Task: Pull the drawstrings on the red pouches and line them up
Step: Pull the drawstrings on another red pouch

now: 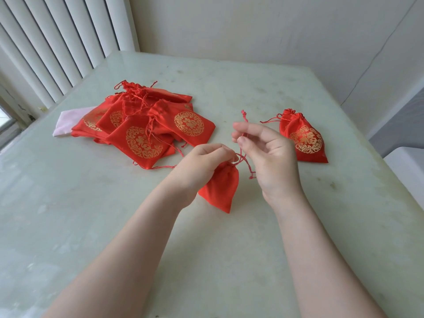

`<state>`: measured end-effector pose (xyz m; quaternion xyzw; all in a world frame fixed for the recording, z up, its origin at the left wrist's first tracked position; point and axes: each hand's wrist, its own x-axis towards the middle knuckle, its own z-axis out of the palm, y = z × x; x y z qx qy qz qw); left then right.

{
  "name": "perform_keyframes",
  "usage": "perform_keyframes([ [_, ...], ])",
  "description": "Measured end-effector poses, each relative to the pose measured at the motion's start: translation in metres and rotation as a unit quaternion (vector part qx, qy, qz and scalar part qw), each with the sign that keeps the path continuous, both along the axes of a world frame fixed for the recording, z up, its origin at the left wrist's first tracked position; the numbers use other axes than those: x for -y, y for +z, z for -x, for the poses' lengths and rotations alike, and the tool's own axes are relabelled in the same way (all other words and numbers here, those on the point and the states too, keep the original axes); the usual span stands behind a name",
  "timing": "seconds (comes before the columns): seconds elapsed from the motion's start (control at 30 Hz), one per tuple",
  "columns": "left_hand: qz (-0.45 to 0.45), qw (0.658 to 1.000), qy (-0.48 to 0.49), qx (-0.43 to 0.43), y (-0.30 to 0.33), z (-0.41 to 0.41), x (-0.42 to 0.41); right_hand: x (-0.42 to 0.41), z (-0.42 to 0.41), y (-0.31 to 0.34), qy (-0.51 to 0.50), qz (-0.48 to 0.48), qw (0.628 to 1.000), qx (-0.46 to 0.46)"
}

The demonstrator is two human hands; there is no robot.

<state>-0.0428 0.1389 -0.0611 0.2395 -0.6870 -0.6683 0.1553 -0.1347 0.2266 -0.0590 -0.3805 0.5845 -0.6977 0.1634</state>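
Note:
My left hand (204, 161) pinches the gathered mouth of a small red pouch (220, 187), which hangs above the table with its plain side facing me. My right hand (266, 148) holds the pouch's red drawstring (245, 134) between thumb and forefinger, the knotted end sticking up past the fingers. A loose pile of several red pouches (146, 125) with gold round prints lies on the table to the left. One cinched red pouch (302, 136) lies alone to the right of my hands.
The pale marble table (229, 249) fills the view. A pink cloth (68, 120) pokes out from under the pile's left side. White vertical blinds (57, 42) stand at the back left, a white wall behind, and a grey object (403, 125) sits past the right edge.

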Motion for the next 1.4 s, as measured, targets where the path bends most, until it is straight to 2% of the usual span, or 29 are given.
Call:
perform_keyframes([
  [0.23, 0.089, 0.994, -0.052, 0.027, 0.002, -0.002, -0.007, -0.002, 0.002, 0.003, 0.031, 0.011, 0.999, 0.003],
  [0.4, 0.141, 0.989, -0.039, 0.019, 0.002, -0.001, -0.006, -0.002, -0.002, 0.003, 0.050, 0.012, 0.998, -0.020],
  [0.53, 0.260, 0.964, -0.051, -0.019, 0.002, -0.002, -0.005, 0.000, -0.008, 0.002, 0.105, -0.007, 0.994, -0.030],
  [0.6, 0.290, 0.955, -0.046, -0.035, 0.001, -0.001, -0.006, -0.001, -0.010, 0.003, 0.146, -0.022, 0.989, -0.028],
  [0.7, 0.199, 0.978, -0.029, -0.057, 0.003, -0.003, -0.003, -0.001, -0.008, 0.005, 0.164, -0.010, 0.986, -0.028],
  [0.8, 0.108, 0.992, -0.005, -0.065, 0.005, -0.005, 0.001, 0.000, -0.003, 0.002, 0.089, -0.032, 0.995, -0.029],
  [0.9, 0.088, 0.994, 0.015, -0.062, 0.004, -0.004, 0.004, -0.002, 0.002, -0.003, 0.029, -0.074, 0.994, -0.076],
  [1.03, 0.064, 0.996, 0.017, -0.057, 0.004, -0.004, 0.006, -0.006, 0.004, -0.001, 0.057, -0.084, 0.988, -0.116],
  [1.17, 0.021, 0.998, 0.027, -0.049, 0.004, -0.003, 0.006, -0.008, 0.006, 0.002, 0.026, -0.114, 0.977, -0.178],
  [1.4, 0.050, 0.998, 0.030, -0.036, 0.003, -0.005, 0.007, -0.005, 0.000, 0.000, 0.056, -0.121, 0.980, -0.149],
])
